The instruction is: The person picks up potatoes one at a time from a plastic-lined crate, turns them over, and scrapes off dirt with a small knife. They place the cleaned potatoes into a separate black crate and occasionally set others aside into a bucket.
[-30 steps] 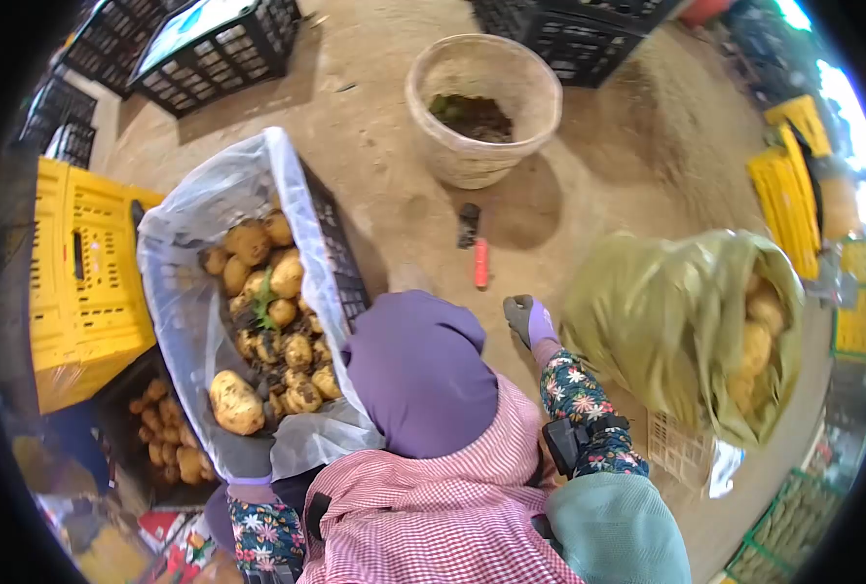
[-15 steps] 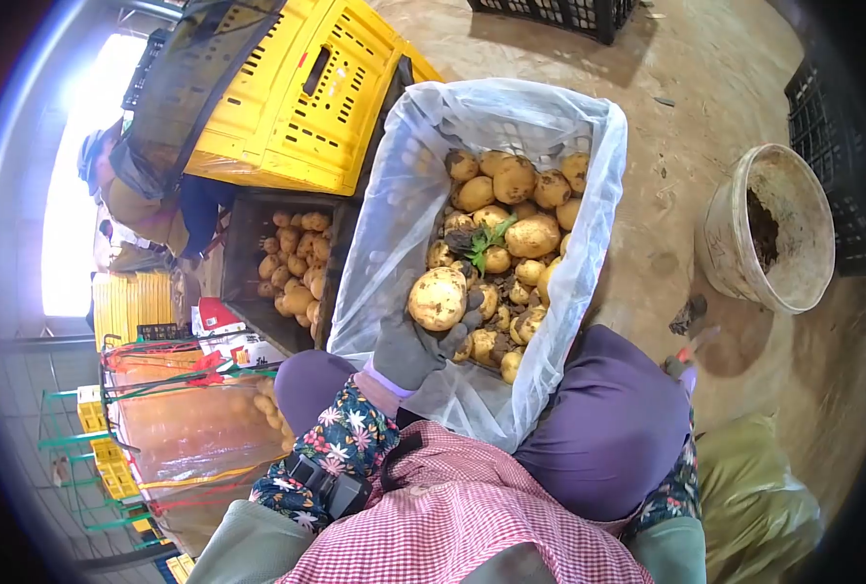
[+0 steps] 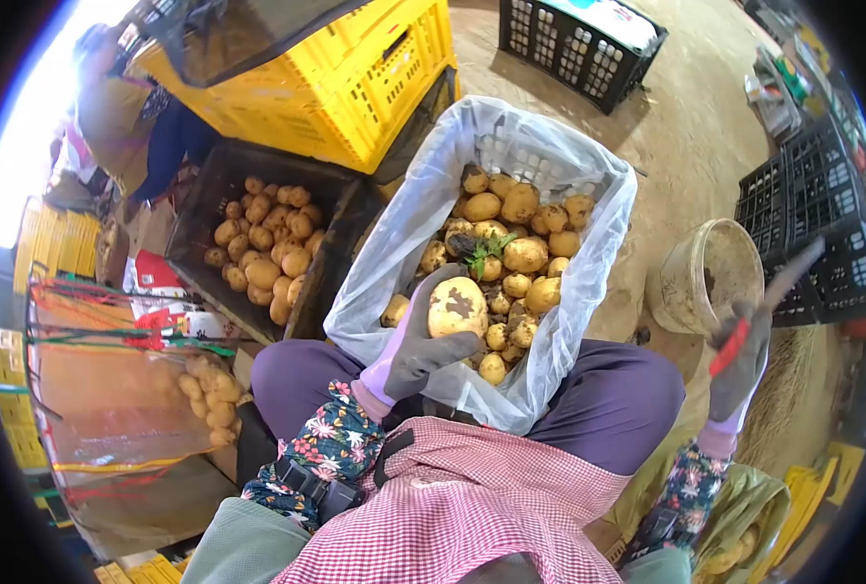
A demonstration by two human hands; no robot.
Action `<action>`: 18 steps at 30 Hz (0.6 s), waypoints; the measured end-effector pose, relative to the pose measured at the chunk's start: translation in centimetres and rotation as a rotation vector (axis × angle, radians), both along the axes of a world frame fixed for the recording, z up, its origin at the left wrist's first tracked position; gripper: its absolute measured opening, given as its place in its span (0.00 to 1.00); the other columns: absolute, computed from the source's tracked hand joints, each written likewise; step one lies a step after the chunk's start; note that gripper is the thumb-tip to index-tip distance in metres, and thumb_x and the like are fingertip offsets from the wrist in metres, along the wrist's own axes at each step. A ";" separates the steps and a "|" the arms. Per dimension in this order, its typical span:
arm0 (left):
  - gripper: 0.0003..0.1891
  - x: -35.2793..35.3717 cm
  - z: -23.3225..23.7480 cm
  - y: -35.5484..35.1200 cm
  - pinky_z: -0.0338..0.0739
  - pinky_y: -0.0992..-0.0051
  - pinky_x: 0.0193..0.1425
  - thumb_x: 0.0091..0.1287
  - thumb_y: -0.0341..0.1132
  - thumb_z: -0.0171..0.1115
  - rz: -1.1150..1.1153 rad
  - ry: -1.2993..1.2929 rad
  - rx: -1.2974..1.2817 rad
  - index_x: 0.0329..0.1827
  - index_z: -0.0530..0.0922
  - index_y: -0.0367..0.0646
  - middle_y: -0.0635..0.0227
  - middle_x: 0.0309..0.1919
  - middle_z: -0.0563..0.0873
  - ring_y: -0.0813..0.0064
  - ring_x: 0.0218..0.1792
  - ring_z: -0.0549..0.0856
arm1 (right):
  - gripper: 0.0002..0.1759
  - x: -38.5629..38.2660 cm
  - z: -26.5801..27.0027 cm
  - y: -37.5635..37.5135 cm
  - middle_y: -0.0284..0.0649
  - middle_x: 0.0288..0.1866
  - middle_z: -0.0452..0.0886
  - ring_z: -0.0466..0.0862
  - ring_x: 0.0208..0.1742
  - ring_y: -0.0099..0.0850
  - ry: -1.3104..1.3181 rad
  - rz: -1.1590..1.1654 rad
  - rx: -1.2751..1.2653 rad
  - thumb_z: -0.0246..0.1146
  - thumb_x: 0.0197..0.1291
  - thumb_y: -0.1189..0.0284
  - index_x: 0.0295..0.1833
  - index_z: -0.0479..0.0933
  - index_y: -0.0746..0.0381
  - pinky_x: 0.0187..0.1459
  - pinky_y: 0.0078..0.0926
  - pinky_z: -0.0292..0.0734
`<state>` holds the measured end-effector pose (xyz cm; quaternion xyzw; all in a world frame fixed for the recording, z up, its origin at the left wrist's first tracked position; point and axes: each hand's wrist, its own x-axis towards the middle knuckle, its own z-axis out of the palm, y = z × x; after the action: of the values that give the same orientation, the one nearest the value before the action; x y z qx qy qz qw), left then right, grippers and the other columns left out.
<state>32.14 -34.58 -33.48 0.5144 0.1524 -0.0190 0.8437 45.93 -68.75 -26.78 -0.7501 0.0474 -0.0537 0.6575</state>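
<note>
My left hand (image 3: 418, 341), in a dark grey glove, is closed around a large potato (image 3: 458, 306) with brown dirt patches. It is over the near left part of a plastic-lined crate (image 3: 384, 248) with several soil-covered potatoes (image 3: 525, 255) and a green leafy sprig (image 3: 489, 250) inside. Out to the right, my gloved right hand (image 3: 741, 365) grips a knife (image 3: 793, 275) by its red handle. The blade points up and away, in front of the black crates and near a dirty white bucket (image 3: 681, 282).
A dark crate of cleaner-looking potatoes (image 3: 275, 243) stands at left beside a yellow crate (image 3: 379, 88). Black crates stand at the far side (image 3: 579, 49) and right (image 3: 793, 195). Another person (image 3: 111, 117) is at upper left. A sack (image 3: 744, 506) lies at lower right.
My left hand has lifted the potato from the pile, toward me. My right hand has risen from beside my knee, bringing the knife into fuller view. The camera view has shifted.
</note>
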 end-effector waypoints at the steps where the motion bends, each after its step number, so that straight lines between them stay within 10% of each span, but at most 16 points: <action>1: 0.44 -0.4 0.1 0.2 0.70 0.71 0.64 0.53 0.27 0.70 0.016 -0.009 -0.010 0.73 0.56 0.42 0.65 0.62 0.70 0.73 0.61 0.73 | 0.24 0.1 1.4 3.4 0.35 0.40 0.76 0.75 0.32 0.21 -0.098 0.088 0.008 0.51 0.72 0.61 0.65 0.67 0.66 0.36 0.18 0.72; 5: 0.47 -1.4 0.5 0.8 0.67 0.72 0.66 0.51 0.27 0.73 0.031 -0.129 0.396 0.74 0.54 0.40 0.66 0.61 0.70 0.75 0.61 0.72 | 0.15 -1.7 0.5 16.1 0.37 0.40 0.81 0.79 0.34 0.27 -0.200 0.938 -0.158 0.55 0.68 0.66 0.55 0.73 0.62 0.33 0.23 0.73; 11: 0.45 -3.0 1.3 2.2 0.71 0.71 0.64 0.50 0.22 0.72 0.048 -0.037 -0.044 0.71 0.56 0.42 0.66 0.62 0.71 0.72 0.60 0.74 | 0.20 -3.3 -1.5 22.8 0.46 0.32 0.79 0.80 0.30 0.36 -0.205 1.067 -0.645 0.69 0.52 0.60 0.41 0.78 0.65 0.34 0.31 0.74; 18: 0.46 -1.9 -1.4 2.1 0.67 0.68 0.68 0.49 0.25 0.73 -0.033 -0.096 0.203 0.71 0.55 0.40 0.61 0.62 0.70 0.70 0.63 0.72 | 0.34 -2.6 -1.6 22.4 0.44 0.27 0.77 0.81 0.31 0.42 -0.320 1.069 -0.845 0.73 0.38 0.41 0.33 0.76 0.63 0.33 0.37 0.75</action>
<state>30.21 -32.49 -34.86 0.6001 0.1045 0.0073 0.7930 43.35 -46.37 -28.40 -0.8449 -0.4504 0.1534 0.2445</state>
